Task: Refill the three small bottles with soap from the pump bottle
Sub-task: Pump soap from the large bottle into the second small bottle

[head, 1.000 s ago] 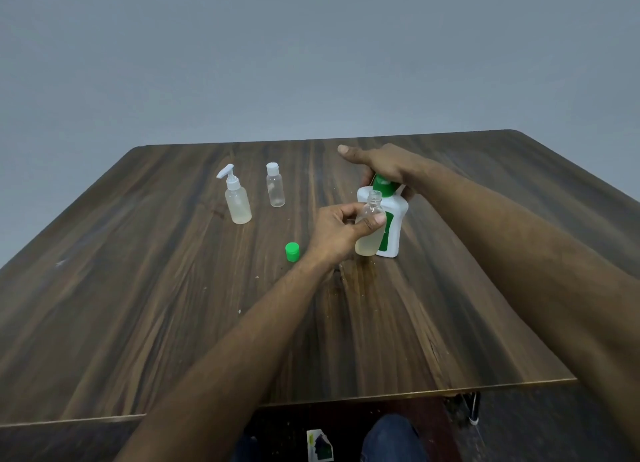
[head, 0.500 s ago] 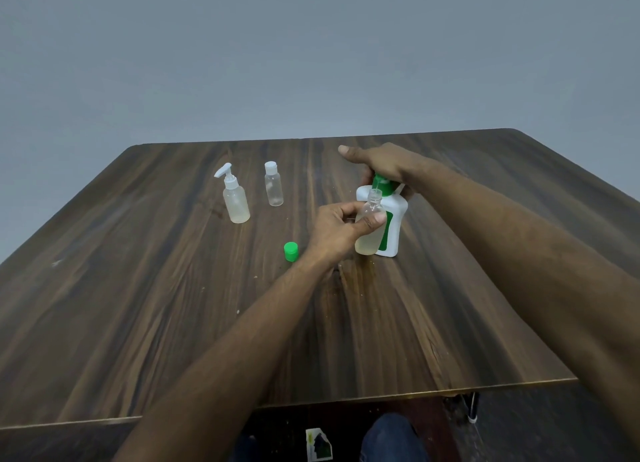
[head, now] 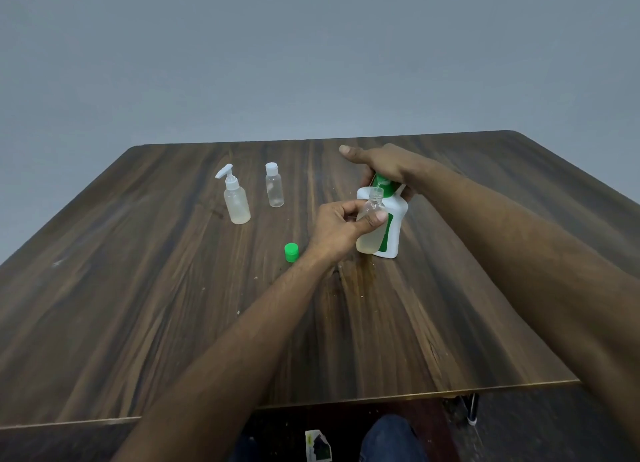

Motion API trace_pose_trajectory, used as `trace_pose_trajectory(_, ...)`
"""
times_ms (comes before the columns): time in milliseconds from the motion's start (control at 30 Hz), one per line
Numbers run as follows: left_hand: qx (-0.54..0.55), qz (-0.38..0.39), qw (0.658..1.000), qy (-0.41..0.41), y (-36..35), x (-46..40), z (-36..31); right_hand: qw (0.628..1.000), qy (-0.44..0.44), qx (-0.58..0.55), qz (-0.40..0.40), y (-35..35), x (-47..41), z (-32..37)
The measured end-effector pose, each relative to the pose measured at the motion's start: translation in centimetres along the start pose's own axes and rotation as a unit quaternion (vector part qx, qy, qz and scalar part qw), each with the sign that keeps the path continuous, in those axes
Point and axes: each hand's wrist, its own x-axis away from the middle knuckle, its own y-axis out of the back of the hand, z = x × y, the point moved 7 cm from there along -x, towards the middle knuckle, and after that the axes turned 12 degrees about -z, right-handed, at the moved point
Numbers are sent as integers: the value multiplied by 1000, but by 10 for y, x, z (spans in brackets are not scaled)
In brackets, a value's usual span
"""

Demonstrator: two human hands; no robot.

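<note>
A white pump bottle [head: 394, 226] with a green pump head and green label stands right of the table's middle. My right hand [head: 384, 165] lies over the pump head, thumb stretched out to the left. My left hand [head: 341, 228] grips a small clear uncapped bottle [head: 370, 233], partly filled with pale yellowish soap, its open neck just under the pump's spout. Its green cap [head: 291, 252] lies on the table to the left. Further left stand a small clear bottle with a white pump top [head: 236, 200] and a small clear bottle with a white cap [head: 274, 189].
The dark wooden table [head: 173, 306] has its front edge close to me. A shiny wet patch [head: 360, 274] marks the wood below the held bottle. Beyond the table is a plain grey wall. Under the front edge are my knee and a small carton.
Both hands and the bottles keep nearly the same place; only the view has shifted slightly.
</note>
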Motion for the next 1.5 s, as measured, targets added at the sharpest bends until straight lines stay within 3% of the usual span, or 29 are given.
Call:
trace_pose_trajectory(367,1,1,1000,5,1,1,2,1000,9,6,20,5,7,5)
trace_pose_trajectory(700,-5,4,1000,14,-1,3,5,1000,16,17,-12,-2,-4,0)
trace_pose_trajectory(1000,8,1,1000,21,2,2,5,999,-3,18,45,3,6,4)
trace_pose_trajectory(1300,11,8,1000,17,-1,1,7,1000,20,14,3,-3,-1,1)
trace_pose_trajectory(1500,27,10,999,20,-1,1,5,1000,12,9,24,1,2,3)
